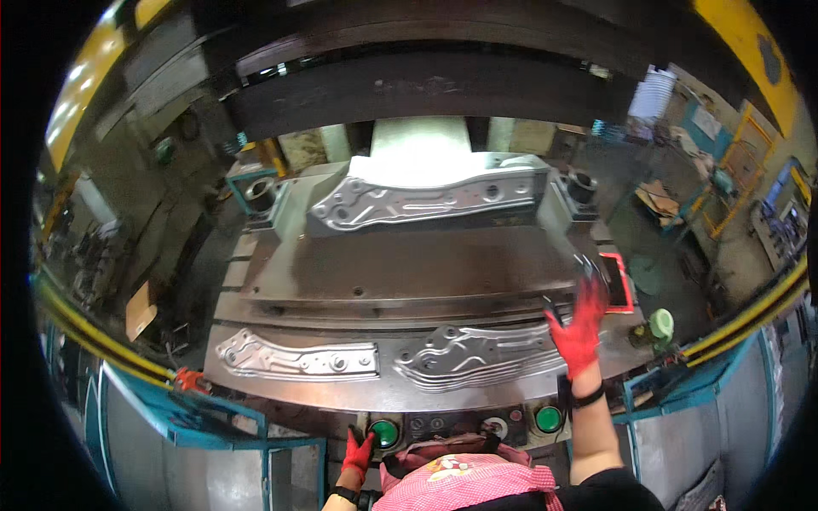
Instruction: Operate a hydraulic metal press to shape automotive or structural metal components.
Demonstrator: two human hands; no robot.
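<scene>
My right hand [582, 328], in a red glove with dark fingertips, is raised over the right end of a stack of stamped metal panels [473, 356]. It is smeared by motion, but its fingers look spread and hold nothing. Low on the left, my left hand [357, 451], also red-gloved, is beside a green push button [384, 433]. Its fingers are apart, and I cannot tell whether they touch the button. A single stamped panel [298, 356] lies left of the stack. Farther back, another long panel [426, 201] rests on the press die [341, 264].
A second green button [548, 418] is on the right of the front control panel [460, 423]. A red-edged tray [629, 285] and a pale green cup [661, 324] are at the right. The dark press ram [409, 85] hangs above; guide posts [581, 189] flank the die.
</scene>
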